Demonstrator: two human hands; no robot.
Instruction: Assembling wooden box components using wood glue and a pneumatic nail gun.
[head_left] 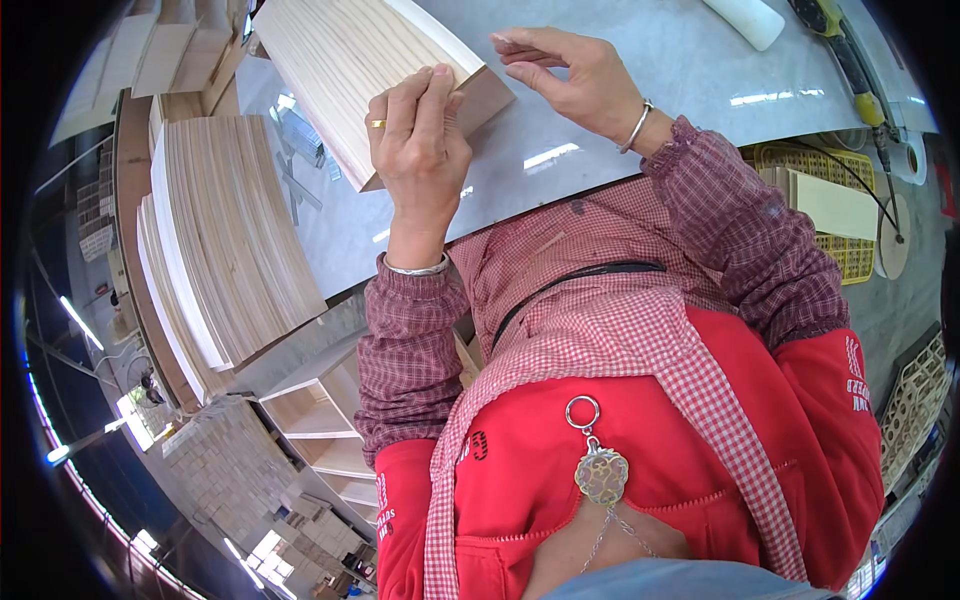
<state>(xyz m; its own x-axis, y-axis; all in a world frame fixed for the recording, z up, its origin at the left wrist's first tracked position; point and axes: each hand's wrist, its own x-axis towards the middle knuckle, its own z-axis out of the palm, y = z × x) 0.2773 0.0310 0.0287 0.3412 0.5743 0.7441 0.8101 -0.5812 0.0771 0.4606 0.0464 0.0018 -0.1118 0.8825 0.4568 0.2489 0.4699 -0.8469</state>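
Note:
A pale wooden box [345, 70] with a striped grain lies on the shiny grey tabletop, reaching from the near edge area toward the far left. My left hand [420, 135], with a gold ring, grips its right-hand near edge; the fingers bend together over the top, and the thumb is partly hidden. Just right of the box's end, my right hand [580, 80] hovers without touching it. Its fingers stretch out to the left, thumb apart, holding nothing. Both wrists wear silver bangles.
A tall stack of wooden boards [225, 230] stands left of the grey table [640, 120]. A white roll [748, 20] and a yellow-black power tool [840, 50] lie at the far right. Below them is a yellow crate [845, 255] with boards. Wooden shelving [310, 405] stands at lower left.

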